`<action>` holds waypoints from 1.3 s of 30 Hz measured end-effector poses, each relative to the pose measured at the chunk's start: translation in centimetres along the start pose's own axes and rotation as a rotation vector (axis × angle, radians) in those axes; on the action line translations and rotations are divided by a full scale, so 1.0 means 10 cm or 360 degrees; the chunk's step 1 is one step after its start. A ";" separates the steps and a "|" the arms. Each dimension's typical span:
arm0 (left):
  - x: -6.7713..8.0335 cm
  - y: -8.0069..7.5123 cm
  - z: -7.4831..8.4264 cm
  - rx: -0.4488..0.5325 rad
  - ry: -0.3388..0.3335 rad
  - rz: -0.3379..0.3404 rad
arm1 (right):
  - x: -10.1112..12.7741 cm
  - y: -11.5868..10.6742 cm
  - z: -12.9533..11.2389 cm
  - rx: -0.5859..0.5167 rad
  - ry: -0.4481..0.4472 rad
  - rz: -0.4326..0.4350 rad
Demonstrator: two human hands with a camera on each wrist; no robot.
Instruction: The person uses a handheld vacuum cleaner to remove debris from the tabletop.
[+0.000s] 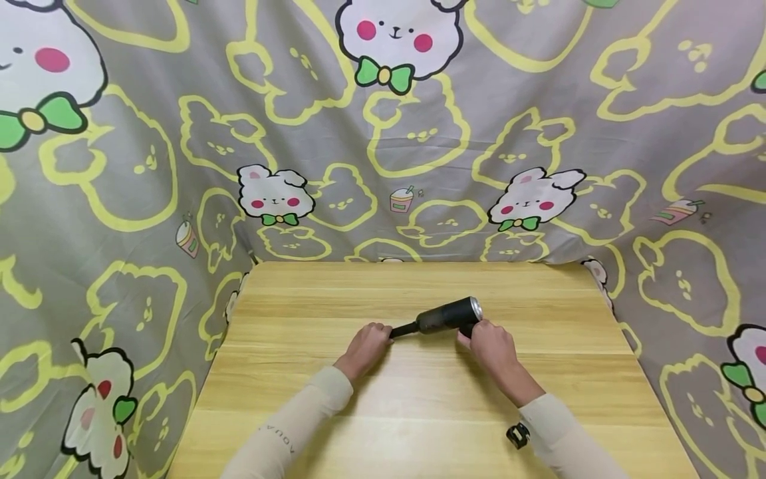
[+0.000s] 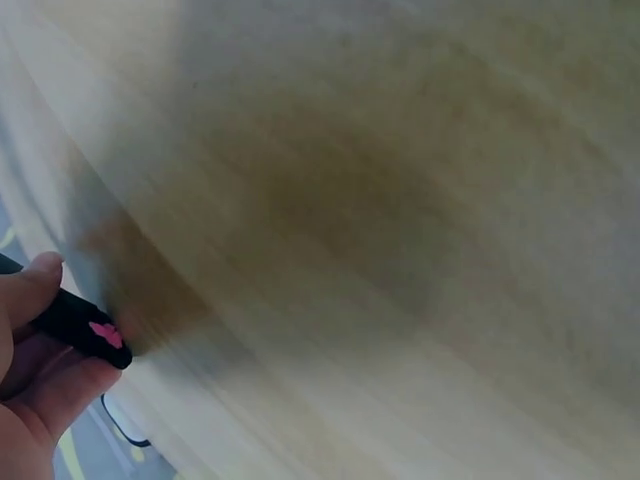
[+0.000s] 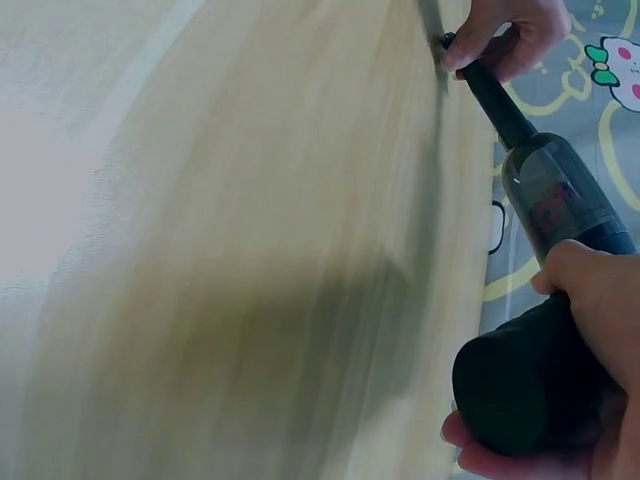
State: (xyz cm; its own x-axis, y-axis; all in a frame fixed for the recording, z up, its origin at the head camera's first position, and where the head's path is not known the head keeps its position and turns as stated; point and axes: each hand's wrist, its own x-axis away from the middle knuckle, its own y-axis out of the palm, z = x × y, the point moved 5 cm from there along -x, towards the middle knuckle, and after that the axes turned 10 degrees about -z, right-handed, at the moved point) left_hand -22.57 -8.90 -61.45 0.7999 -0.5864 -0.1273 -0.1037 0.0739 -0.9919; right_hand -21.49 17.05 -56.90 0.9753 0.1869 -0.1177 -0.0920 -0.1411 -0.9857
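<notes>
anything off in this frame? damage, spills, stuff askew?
Nothing stands out. The black handheld vacuum looks intact, with the left hand gripping its thin nozzle and the right hand gripping its handle. The wooden table shows no spill or mark. Both wrist views are blurred.

Under both hands the table (image 1: 419,412) shows pale, smooth, matt wood grain; the handheld vacuum (image 1: 449,315) in the right hand (image 1: 492,346) looks matt black plastic, its far end ringed in shiny metal; beyond it hangs soft printed cloth (image 1: 383,133).
</notes>
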 end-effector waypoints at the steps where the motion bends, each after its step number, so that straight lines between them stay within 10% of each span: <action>1: 0.00 0.01 0.00 -0.0004 -0.0001 -0.0002 | 0.00 0.01 0.01 -0.0011 0.0001 -0.0006; 14: -0.05 0.07 -0.06 0.0292 -0.0073 0.0034 | -0.02 0.21 0.13 -0.0055 0.0099 -0.0253; 39: -0.14 0.16 -0.46 0.0793 -0.0133 -0.0294 | -0.08 0.48 0.24 -0.0250 0.0201 -0.0552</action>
State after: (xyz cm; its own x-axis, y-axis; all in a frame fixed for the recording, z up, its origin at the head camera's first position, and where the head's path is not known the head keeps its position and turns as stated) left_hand -26.59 -11.62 -62.80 0.8247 -0.5613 0.0700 0.3202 0.3612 -0.8758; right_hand -23.22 18.57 -61.79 0.9611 0.1298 0.2440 0.2692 -0.2397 -0.9328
